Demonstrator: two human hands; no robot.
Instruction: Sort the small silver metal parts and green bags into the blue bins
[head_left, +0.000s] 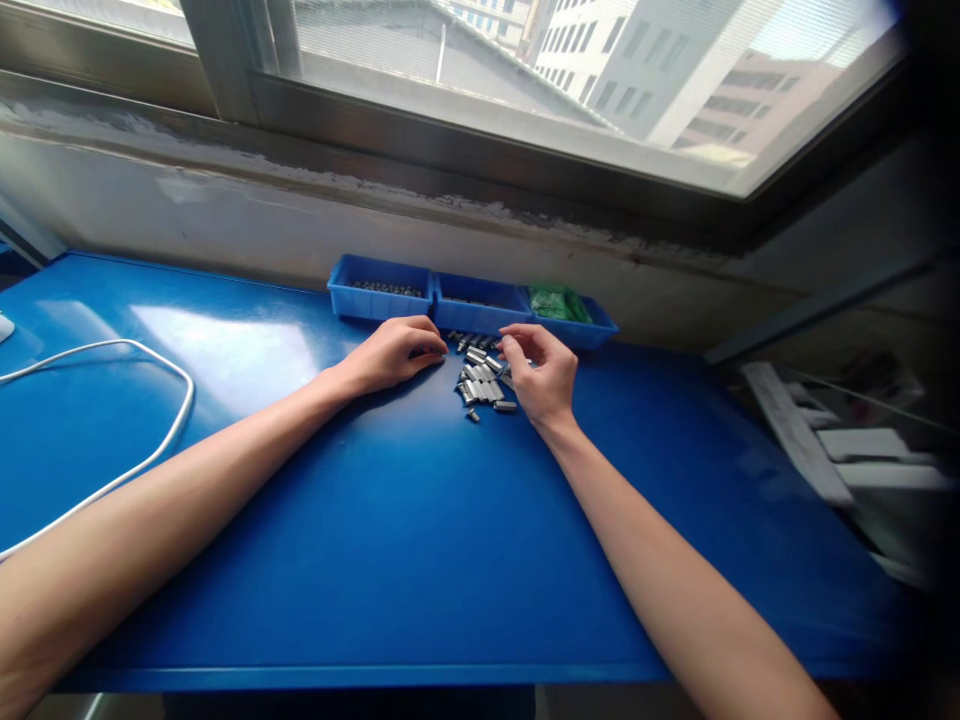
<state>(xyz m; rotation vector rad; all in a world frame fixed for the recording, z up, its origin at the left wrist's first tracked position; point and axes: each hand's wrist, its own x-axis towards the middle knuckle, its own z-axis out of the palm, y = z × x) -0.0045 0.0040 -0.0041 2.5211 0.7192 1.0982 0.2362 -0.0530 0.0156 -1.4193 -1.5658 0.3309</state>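
Note:
My left hand (401, 352) rests low over the blue table, just left of a loose pile of small metal parts. Its fingers are curled towards the thumb, and what lies in them, if anything, is hidden. On the right side of the pile, my right hand (544, 375) has thumb and forefinger brought together in a pinch; anything between the tips is too small to name. Between the hands lie several silvery metal spacers (482, 383). Behind them are several small screws (469, 341), and a single screw (472, 415) lies at the front.
Three joined blue bins stand against the wall: the left bin (380, 302) holds small metal parts, the middle bin (474, 316) shows some dark contents, the right one holds green plastic bags (559, 303). A white cable (184, 395) curves across the table's left side. Above is a window.

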